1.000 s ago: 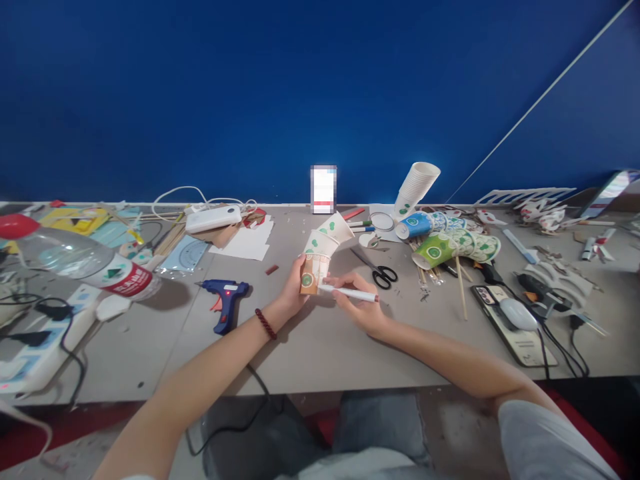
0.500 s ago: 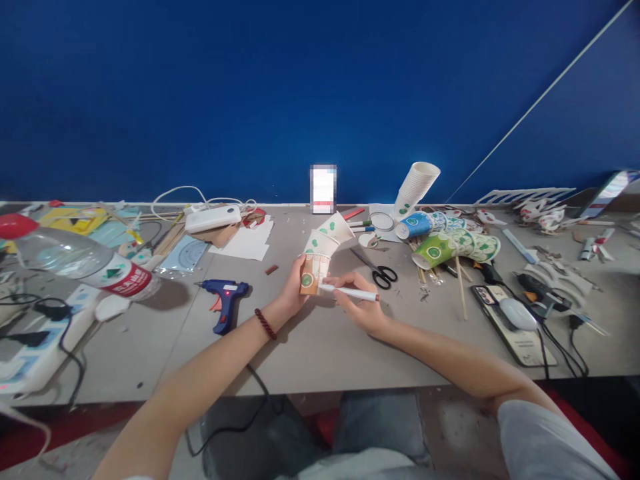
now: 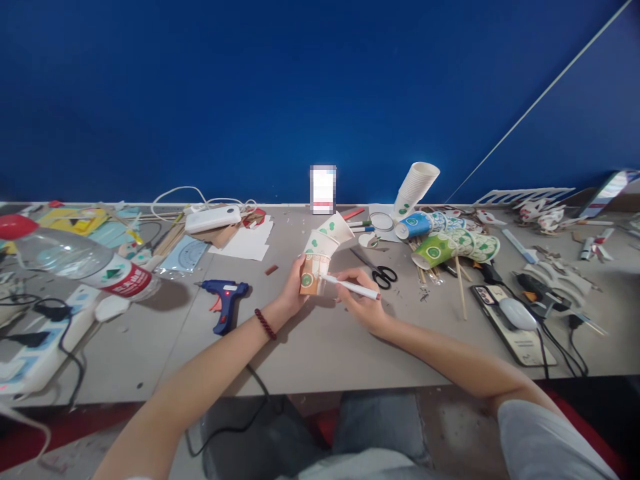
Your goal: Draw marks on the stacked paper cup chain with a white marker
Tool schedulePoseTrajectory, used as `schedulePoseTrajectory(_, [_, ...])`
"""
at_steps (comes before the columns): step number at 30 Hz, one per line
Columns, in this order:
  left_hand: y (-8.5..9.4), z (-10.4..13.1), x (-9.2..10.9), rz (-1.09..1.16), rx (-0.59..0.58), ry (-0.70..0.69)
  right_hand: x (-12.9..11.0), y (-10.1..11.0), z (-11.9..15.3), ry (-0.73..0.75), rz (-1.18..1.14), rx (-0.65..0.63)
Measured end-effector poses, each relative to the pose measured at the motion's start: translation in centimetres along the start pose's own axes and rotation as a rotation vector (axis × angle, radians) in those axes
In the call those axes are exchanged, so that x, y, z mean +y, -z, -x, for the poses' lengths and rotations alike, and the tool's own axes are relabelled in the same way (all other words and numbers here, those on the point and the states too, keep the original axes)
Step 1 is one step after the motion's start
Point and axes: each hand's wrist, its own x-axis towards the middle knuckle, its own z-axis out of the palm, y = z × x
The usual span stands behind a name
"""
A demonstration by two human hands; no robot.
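Note:
My left hand [image 3: 295, 288] is wrapped round a curved chain of paper cups [image 3: 320, 245], its orange-patterned end low and the white cups with green prints leaning up to the right. Between the fingers of my right hand [image 3: 363, 300] is a white marker pen [image 3: 355, 287] with a dark red end. The marker's front end meets the side of the orange cup; I cannot make out the tip itself. Left of my hands lies a blue glue gun [image 3: 227, 300]. Black-handled scissors [image 3: 384, 275] rest to the right, behind my right hand.
A blue cup chain [image 3: 425, 225] and a green one [image 3: 450, 249] lie at right, near a tall stack of white cups [image 3: 417, 190]. A plastic bottle [image 3: 90, 262] and a power strip [image 3: 55, 337] are at left. A phone [image 3: 323, 190] stands against the blue wall [image 3: 250, 100].
The marker's front end has moved slightly up on the orange cup, and my right hand has shifted a little with it. My left hand and the cups stay in place.

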Motion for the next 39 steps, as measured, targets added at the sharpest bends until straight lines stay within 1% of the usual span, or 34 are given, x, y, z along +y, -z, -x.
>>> schedulePoseTrajectory(4, [-0.1,0.0,0.0,-0.003,-0.003,0.018,0.2,0.3,-0.6,0.02,-0.051,0.023])
schedulePoseTrajectory(8, [0.2,-0.2,-0.2,-0.018,-0.066,-0.007,0.2,0.4,-1.2,0.028,-0.091,0.04])
schedulePoseTrajectory(12, [0.6,-0.5,-0.5,-0.03,-0.089,-0.037,0.0,0.4,-1.5,0.068,-0.071,0.075])
schedulePoseTrajectory(19, [0.8,-0.5,-0.7,-0.045,-0.108,-0.03,-0.4,0.4,-1.9,0.124,-0.033,0.101])
schedulePoseTrajectory(25, [0.7,-0.4,-0.7,-0.035,-0.135,-0.026,-0.3,0.5,-1.9,0.126,-0.007,0.099])
schedulePoseTrajectory(32, [1.3,-0.8,-1.1,-0.097,-0.147,-0.067,-0.3,0.4,-1.8,0.095,0.011,0.117])
schedulePoseTrajectory(39, [1.1,-0.8,-1.0,-0.089,-0.099,-0.06,-0.5,0.7,-1.7,0.093,0.05,0.074])
